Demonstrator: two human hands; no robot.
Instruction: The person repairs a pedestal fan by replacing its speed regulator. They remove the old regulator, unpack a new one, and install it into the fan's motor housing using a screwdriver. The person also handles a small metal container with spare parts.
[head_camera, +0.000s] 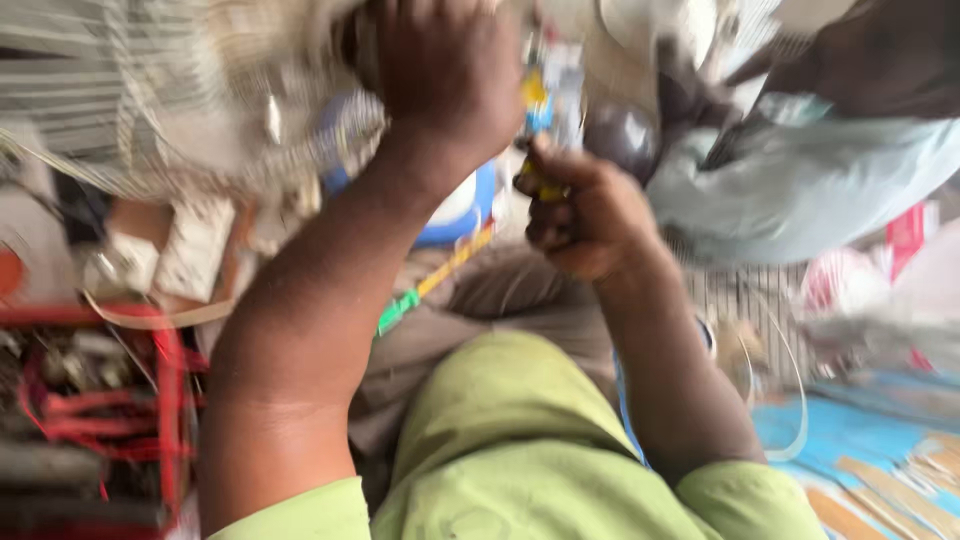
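Fan grille (150, 100): wire cage, blurred, raised at upper left, above lap; steadied from its hub side.
Left hand (440, 70): pressed flat against grille's centre, apparently bracing it; grip itself unclear.
Right hand (585, 215): clenched round small yellow-handled tool (540, 185), held just beside left hand.
Red crate (90, 400): lower left, tangled wires inside.

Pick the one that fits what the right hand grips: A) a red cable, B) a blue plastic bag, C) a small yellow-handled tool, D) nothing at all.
C: the right hand is closed in a grip on a small yellow-handled tool, held beside the left hand, though blur hides which kind of tool.
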